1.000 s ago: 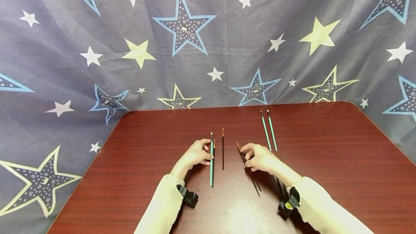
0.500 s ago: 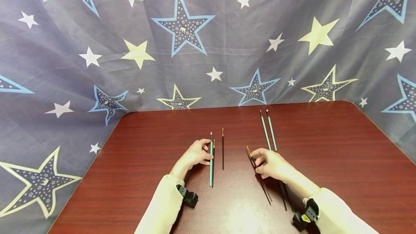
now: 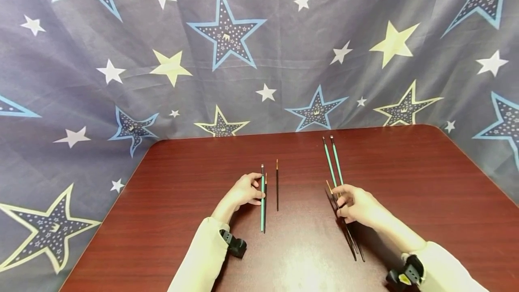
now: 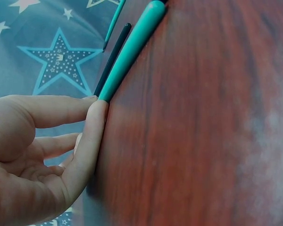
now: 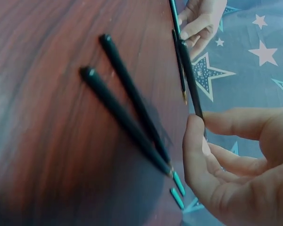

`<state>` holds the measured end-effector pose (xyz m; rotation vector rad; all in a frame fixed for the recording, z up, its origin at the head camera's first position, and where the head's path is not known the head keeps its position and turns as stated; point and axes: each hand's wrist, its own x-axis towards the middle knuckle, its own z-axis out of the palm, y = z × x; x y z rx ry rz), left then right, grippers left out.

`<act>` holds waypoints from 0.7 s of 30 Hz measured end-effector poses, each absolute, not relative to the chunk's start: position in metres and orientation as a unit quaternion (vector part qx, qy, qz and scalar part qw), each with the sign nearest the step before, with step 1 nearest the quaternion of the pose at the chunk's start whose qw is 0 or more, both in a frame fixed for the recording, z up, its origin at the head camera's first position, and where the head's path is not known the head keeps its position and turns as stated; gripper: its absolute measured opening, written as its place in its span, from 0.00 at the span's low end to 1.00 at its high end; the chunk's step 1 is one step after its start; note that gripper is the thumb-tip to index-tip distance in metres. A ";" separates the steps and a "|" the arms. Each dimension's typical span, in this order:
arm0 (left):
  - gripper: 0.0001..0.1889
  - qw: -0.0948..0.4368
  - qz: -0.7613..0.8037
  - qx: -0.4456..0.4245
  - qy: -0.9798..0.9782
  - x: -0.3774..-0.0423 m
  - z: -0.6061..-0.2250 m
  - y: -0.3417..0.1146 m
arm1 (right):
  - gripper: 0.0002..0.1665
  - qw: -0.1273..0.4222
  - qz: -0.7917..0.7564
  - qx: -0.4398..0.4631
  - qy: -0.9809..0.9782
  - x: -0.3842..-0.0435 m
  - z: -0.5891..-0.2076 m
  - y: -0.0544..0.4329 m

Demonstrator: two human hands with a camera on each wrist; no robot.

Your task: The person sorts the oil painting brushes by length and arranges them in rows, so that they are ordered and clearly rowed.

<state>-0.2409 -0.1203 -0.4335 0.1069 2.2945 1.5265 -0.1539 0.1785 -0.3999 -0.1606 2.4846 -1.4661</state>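
In the head view my left hand [image 3: 245,191] pinches a teal paintbrush [image 3: 261,215] between thumb and finger, over the left middle of the table. Right alongside that brush is a slim black paintbrush [image 3: 265,224], and the left wrist view shows its dark handle [image 4: 112,59] just behind the teal one. My right hand [image 3: 361,206] holds another black paintbrush [image 5: 192,84] by thumb and fingertip, its orange tip pointing away from me. Below this hand, two black paintbrushes [image 5: 125,120] lie on the table, their tips partly hidden in the head view.
One black paintbrush [image 3: 277,188] lies alone between the hands. Two teal paintbrushes [image 3: 335,159] lie side by side, beyond my right hand. The reddish-brown table [image 3: 194,157] ends at a grey star-patterned cloth [image 3: 243,89] hanging behind it.
My right hand has moved to the right with the black paintbrush, now above the two black brushes on the table. My left hand has stayed in place.
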 end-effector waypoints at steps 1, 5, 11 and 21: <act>0.34 0.189 0.544 0.038 0.817 -0.241 -0.434 -0.120 | 0.28 0.123 -0.502 -0.053 0.854 -0.153 -0.400 0.181; 0.34 0.186 0.545 0.041 0.817 -0.240 -0.434 -0.120 | 0.27 0.111 -0.495 -0.042 0.861 -0.151 -0.402 0.190; 0.35 0.189 0.544 0.036 0.817 -0.241 -0.435 -0.120 | 0.27 0.100 -0.490 -0.028 0.866 -0.147 -0.408 0.201; 0.34 0.187 0.539 0.040 0.820 -0.240 -0.433 -0.120 | 0.28 0.095 -0.471 -0.021 0.877 -0.145 -0.415 0.209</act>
